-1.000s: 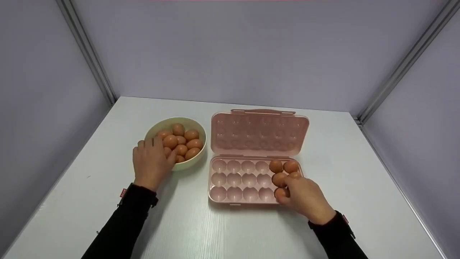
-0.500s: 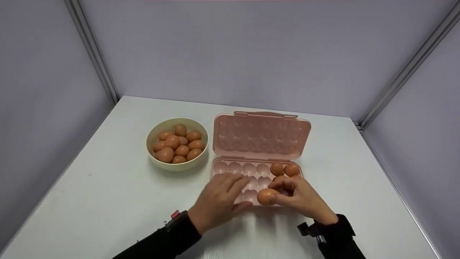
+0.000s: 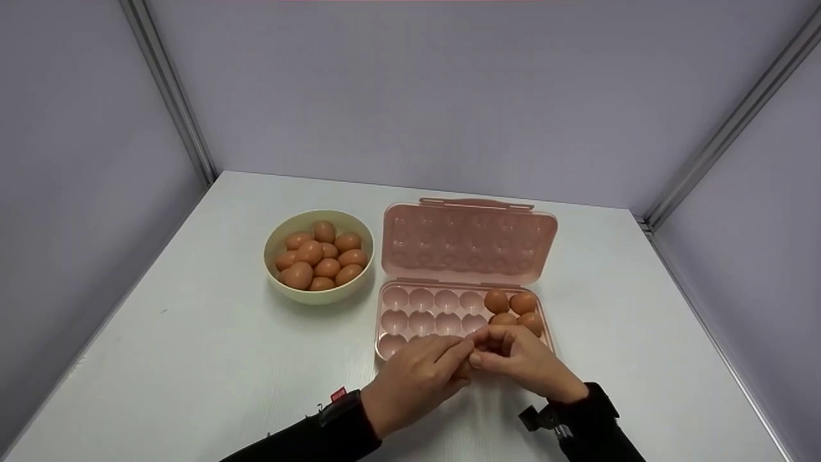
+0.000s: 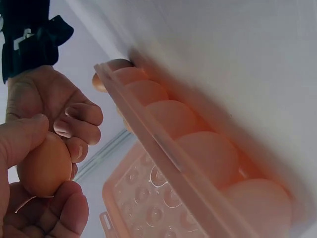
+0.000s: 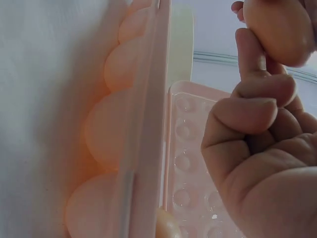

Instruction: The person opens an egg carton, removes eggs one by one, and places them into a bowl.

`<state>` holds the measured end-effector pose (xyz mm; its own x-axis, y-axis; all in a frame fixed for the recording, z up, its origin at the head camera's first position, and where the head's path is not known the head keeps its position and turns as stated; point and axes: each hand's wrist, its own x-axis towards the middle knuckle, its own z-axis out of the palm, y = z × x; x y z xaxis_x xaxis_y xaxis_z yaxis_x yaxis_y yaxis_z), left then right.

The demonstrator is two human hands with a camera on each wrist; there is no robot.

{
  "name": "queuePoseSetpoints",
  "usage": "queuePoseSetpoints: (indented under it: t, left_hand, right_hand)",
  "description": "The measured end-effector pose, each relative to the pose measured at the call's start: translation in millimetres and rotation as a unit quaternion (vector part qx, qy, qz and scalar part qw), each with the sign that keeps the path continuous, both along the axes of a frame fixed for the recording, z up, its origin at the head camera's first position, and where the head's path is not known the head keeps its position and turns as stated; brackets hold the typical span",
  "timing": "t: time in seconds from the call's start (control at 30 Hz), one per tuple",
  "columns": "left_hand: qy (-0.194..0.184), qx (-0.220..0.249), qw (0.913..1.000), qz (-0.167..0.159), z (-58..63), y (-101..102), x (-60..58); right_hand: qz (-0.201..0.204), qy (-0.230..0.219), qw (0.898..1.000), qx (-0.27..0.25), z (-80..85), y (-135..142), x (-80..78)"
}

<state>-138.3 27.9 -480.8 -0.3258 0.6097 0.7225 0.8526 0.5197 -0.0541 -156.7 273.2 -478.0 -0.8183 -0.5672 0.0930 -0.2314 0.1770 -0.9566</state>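
Observation:
Both hands meet over the front edge of a pink egg box. A brown egg (image 4: pixel 45 166) is between them, mostly covered in the head view. My left hand (image 3: pixel 417 378) grips it with thumb and fingers. My right hand (image 3: pixel 523 362) pinches the same egg, its other fingers curled into the palm in the right wrist view. The lid (image 3: pixel 471 240) of the egg box (image 3: pixel 382 321) stands up behind its cups. Several brown eggs (image 3: pixel 497 300) sit in the box's right-hand columns; the front right cups are hidden by my right hand.
Left of the box stands a pale green bowl (image 3: pixel 274 282) holding a pile of brown eggs (image 3: pixel 310 252). White tabletop (image 3: pixel 211 308) surrounds both. Grey-white panels (image 3: pixel 410 96) rise behind the table and at its sides.
My left hand has come from the bowl over to the box's front and now grips the egg that my right hand brought out in front. The bowl's eggs lie uncovered.

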Motion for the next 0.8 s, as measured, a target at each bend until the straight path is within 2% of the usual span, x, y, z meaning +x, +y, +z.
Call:
queuePoseSetpoints:
  t: [0.13,0.3,0.37,0.57,0.67,0.8]
  left_hand:
    - [-0.034,0.032,0.9989,0.005,3.9,-8,-8.2]
    - [-0.084,0.083,0.9916,0.052,14.3,-36,-36.1]
    - [-0.110,0.098,0.9855,0.084,17.7,-53,-49.7]
    - [-0.120,0.136,0.9674,0.177,17.1,-102,-85.9]
    - [-0.144,0.143,0.9569,0.208,15.6,-118,-94.7]
    - [-0.216,0.125,0.9383,0.240,16.6,-128,-99.4]
  right_hand:
    - [-0.005,-0.004,1.000,-0.005,0.0,0,0.0]
    - [-0.027,-0.023,0.999,-0.013,0.8,1,0.6]
    - [-0.031,-0.024,0.999,-0.011,0.0,1,0.1]
    - [-0.054,0.021,0.998,0.024,-3.6,3,-1.3]
    - [-0.067,0.047,0.996,0.039,-4.8,5,-1.3]
    - [-0.076,0.075,0.993,0.046,-5.7,6,-2.0]
